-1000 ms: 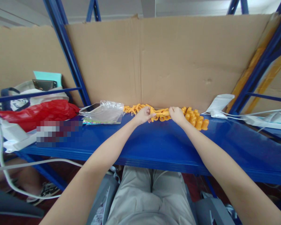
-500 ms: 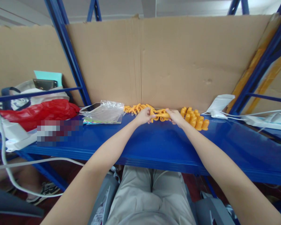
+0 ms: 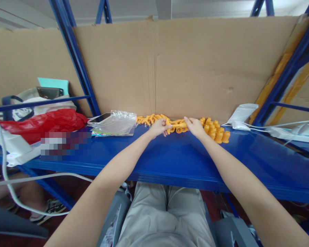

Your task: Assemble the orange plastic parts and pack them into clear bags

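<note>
My left hand (image 3: pixel 160 128) is closed in a pinch on a small orange plastic piece (image 3: pixel 168 125). To its right, my right hand (image 3: pixel 195 127) is at the far end of the orange parts between the hands, its thumb stretched over them and its other fingers curled and partly hidden. Between my hands lie several orange ring-shaped parts (image 3: pixel 179 129); which of them are joined to the held piece I cannot make out. Behind my left hand is a row of orange branching pieces (image 3: pixel 146 119) with small metal chains. Upright orange cylinder-like pieces (image 3: pixel 218 133) stand in a group beside my right hand.
The blue shelf (image 3: pixel 175 161) runs up to a cardboard panel (image 3: pixel 190 68). On the left are a clear plastic bag (image 3: pixel 121 123), a phone (image 3: pixel 103 118), a red bag (image 3: pixel 51 123) and a white power strip (image 3: pixel 23 154). White cables and a white packet (image 3: pixel 243 115) lie right.
My right hand has shifted slightly to the right, and its thumb has lifted and straightened. More of the orange rings between the hands now shows. My left hand stays nearly in place.
</note>
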`<action>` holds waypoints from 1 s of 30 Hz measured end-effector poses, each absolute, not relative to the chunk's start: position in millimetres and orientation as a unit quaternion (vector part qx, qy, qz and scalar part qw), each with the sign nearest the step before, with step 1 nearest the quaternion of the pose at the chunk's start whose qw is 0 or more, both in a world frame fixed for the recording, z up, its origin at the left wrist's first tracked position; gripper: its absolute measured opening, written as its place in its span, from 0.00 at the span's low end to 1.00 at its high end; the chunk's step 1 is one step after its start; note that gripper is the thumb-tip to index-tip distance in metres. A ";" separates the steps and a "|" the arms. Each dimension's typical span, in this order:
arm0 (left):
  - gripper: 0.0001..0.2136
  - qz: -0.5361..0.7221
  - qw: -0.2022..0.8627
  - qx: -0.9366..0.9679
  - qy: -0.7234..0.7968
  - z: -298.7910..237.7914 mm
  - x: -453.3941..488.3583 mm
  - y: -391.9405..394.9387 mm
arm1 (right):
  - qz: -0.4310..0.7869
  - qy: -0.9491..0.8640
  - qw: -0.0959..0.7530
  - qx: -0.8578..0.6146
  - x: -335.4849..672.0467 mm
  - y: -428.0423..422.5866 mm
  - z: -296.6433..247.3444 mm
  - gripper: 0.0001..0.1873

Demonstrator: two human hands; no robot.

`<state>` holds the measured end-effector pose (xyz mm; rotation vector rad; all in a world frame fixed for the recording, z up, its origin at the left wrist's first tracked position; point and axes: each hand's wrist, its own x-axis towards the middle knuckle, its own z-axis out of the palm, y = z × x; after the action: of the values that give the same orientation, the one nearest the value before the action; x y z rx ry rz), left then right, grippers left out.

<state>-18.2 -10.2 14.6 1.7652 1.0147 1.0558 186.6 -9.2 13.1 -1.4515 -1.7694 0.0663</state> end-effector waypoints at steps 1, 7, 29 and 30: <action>0.12 0.420 0.411 0.700 0.406 15.0 -18.0 -10.7 | 0.025 -0.706 0.417 -0.572 186.9 -9.6 13.2 0.25; 0.11 0.420 0.402 0.696 0.422 17.6 -17.9 -14.6 | 0.011 -0.721 0.409 -0.559 188.9 -13.0 13.7 0.24; 0.14 0.409 0.370 0.705 0.446 19.3 -17.9 -22.0 | -0.030 -0.733 0.364 -0.573 178.9 -19.3 15.9 0.24; 0.14 0.409 0.368 0.705 0.447 19.6 -17.6 -22.4 | -0.033 -0.732 0.360 -0.577 178.2 -19.8 16.3 0.24</action>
<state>-17.6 -22.4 19.6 1.8116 1.1489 1.0506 178.2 -19.8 16.3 -1.4883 -1.8885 -0.0863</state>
